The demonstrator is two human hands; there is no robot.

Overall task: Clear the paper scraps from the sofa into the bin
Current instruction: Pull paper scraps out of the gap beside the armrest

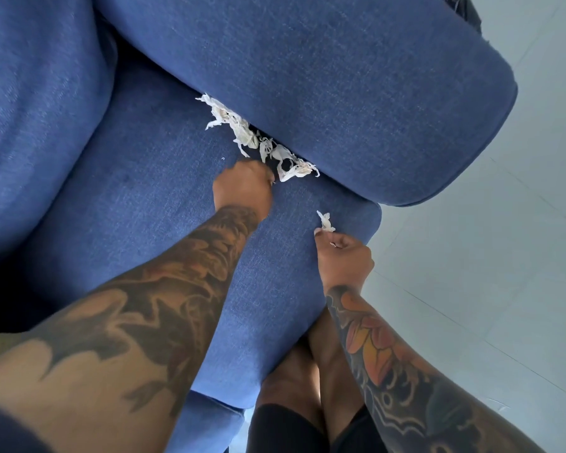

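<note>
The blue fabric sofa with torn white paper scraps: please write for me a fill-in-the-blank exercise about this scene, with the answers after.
1. The long line of torn white paper scraps lies in the gap between the seat cushion and the sofa's ____.
2. The small white paper scrap is pinched by the ____ hand.
3. The left hand reaches the ____ end of the scrap line.
4. The fabric of the sofa is ____.

Answers: armrest; right; nearer; blue

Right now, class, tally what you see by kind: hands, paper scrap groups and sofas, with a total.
Hands: 2, left hand and right hand
Paper scrap groups: 2, long heap and small scrap
Sofas: 1, blue sofa
Total: 5
</note>
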